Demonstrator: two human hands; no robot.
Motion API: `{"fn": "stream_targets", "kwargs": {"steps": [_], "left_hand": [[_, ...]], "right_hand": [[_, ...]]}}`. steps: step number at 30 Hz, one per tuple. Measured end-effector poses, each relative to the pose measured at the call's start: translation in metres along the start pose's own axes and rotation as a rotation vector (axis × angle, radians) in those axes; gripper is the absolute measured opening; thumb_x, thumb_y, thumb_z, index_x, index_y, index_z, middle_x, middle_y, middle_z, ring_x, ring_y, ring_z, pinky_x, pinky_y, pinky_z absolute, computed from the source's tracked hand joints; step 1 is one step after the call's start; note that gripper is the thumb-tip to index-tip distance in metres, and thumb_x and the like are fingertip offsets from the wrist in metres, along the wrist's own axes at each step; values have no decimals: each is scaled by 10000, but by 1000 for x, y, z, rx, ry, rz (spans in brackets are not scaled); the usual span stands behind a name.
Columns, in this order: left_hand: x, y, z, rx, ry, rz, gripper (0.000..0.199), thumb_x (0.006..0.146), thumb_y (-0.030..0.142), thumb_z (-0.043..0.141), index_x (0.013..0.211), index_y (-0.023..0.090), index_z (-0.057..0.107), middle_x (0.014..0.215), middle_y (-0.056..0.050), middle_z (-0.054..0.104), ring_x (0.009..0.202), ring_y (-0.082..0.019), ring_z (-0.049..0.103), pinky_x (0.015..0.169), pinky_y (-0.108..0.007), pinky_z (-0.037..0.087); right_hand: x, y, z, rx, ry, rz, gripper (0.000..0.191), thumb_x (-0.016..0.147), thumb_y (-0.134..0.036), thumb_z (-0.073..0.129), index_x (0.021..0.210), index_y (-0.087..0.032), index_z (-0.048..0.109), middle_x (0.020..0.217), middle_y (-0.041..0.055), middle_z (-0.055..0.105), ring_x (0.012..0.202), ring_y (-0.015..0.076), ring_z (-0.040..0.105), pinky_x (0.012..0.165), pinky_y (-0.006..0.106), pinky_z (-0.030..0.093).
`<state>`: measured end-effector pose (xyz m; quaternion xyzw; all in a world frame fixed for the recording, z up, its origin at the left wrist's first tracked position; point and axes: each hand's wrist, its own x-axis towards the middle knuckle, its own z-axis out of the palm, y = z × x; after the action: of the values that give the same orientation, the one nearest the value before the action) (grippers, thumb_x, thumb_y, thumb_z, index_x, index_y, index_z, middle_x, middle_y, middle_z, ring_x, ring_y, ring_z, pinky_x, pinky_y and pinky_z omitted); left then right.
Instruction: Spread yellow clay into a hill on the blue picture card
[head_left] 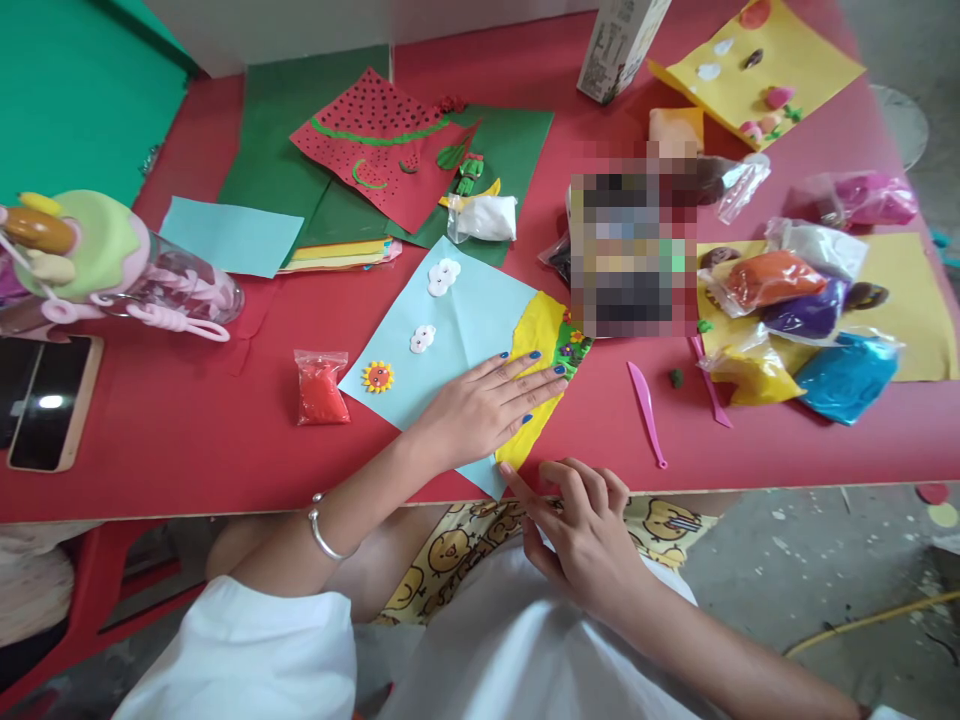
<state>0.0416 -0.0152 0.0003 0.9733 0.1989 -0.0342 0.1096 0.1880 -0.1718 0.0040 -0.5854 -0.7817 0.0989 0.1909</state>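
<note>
A light blue sheet of paper (405, 300) lies tilted at the table's front edge. It bears two white clay clouds (443, 277), an orange sun with yellow rays (378, 377), a flattened band of yellow clay (534, 325) and a green strip with small flowers (574, 348). My left hand (487, 405) rests flat across the paper and the yellow clay, fingers stretched out, holding nothing. With its index finger extended, my right hand (581, 515) touches the clay's lower corner at the table edge; the other fingers are loosely bent with nothing in them.
Pink plastic knife (646, 415) and a dark green clay lump (676, 378) lie right. Several clay bags, including a blue bag (851, 375), cover a yellow sheet. A red clay bag (322, 388), phone (56, 405) and bottle (187, 280) are left. A watermelon picture (382, 150) lies behind.
</note>
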Motion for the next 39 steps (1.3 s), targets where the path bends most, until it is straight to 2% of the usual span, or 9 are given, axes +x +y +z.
{"fn": "stream_targets", "kwargs": {"steps": [5, 9, 11, 13, 16, 19, 23, 33, 39], "left_hand": [[-1, -2, 4, -80, 48, 29, 542, 1013, 199, 322, 1548, 215, 241, 1585, 37, 340, 1485, -168, 260, 1231, -392, 210], [-4, -6, 6, -342, 205, 8, 585, 982, 121, 312, 1552, 211, 211, 1587, 2, 348, 1490, -153, 242, 1219, -351, 279], [-6, -9, 7, -490, 298, -60, 642, 943, 57, 293, 1553, 225, 186, 1589, -18, 345, 1487, -132, 246, 1181, -303, 349], [-8, -11, 8, -565, 355, -109, 699, 900, 6, 273, 1549, 253, 188, 1580, -22, 361, 1476, -125, 272, 1157, -298, 388], [-9, -12, 11, -525, 384, -104, 698, 883, -15, 268, 1529, 250, 244, 1544, -35, 418, 1459, -139, 319, 1171, -351, 382], [-9, -13, 13, -372, 380, -125, 605, 915, 5, 291, 1493, 178, 331, 1513, -65, 462, 1454, -174, 335, 1196, -395, 348], [-8, -12, 15, -183, 295, -187, 531, 952, 41, 315, 1472, 127, 384, 1524, -70, 450, 1447, -201, 349, 1197, -392, 346], [-7, -11, 12, -55, 196, -194, 542, 959, 55, 323, 1497, 107, 356, 1557, -46, 394, 1447, -204, 347, 1198, -372, 343], [-6, -10, 12, -50, 184, -197, 541, 961, 64, 323, 1500, 105, 351, 1558, -50, 390, 1451, -198, 339, 1199, -369, 336]], "right_hand": [[-4, -5, 3, 3, -15, 7, 540, 895, -210, 522, 1430, -275, 496, 1022, 92, 529, 1055, 261, 480, 908, 426, 313], [-1, -7, -4, 42, -31, -4, 546, 896, -199, 518, 1434, -285, 488, 1011, 85, 513, 1048, 259, 471, 891, 413, 321], [3, -4, -10, 85, -40, -44, 578, 900, -195, 505, 1465, -303, 442, 1006, 76, 500, 1033, 255, 469, 869, 400, 335], [10, 3, -14, 96, 8, -92, 631, 901, -193, 485, 1508, -314, 365, 1010, 74, 476, 1020, 256, 466, 866, 408, 347], [24, 18, -14, -27, 91, -61, 678, 912, -234, 477, 1550, -315, 262, 1101, 108, 456, 1076, 297, 446, 917, 477, 352], [39, 33, -7, -164, 54, 13, 660, 930, -285, 494, 1547, -331, 262, 1290, 142, 425, 1202, 341, 403, 1007, 549, 328], [49, 43, -1, -213, 21, -21, 601, 948, -320, 484, 1523, -348, 311, 1378, 125, 426, 1268, 341, 385, 1081, 593, 272], [41, 43, 1, -210, 22, -93, 495, 942, -313, 493, 1437, -304, 479, 1193, 101, 535, 1253, 313, 428, 1111, 570, 235], [37, 40, 2, -178, 2, -118, 476, 937, -323, 496, 1410, -276, 524, 1176, 91, 609, 1275, 303, 466, 1153, 537, 174]]}}
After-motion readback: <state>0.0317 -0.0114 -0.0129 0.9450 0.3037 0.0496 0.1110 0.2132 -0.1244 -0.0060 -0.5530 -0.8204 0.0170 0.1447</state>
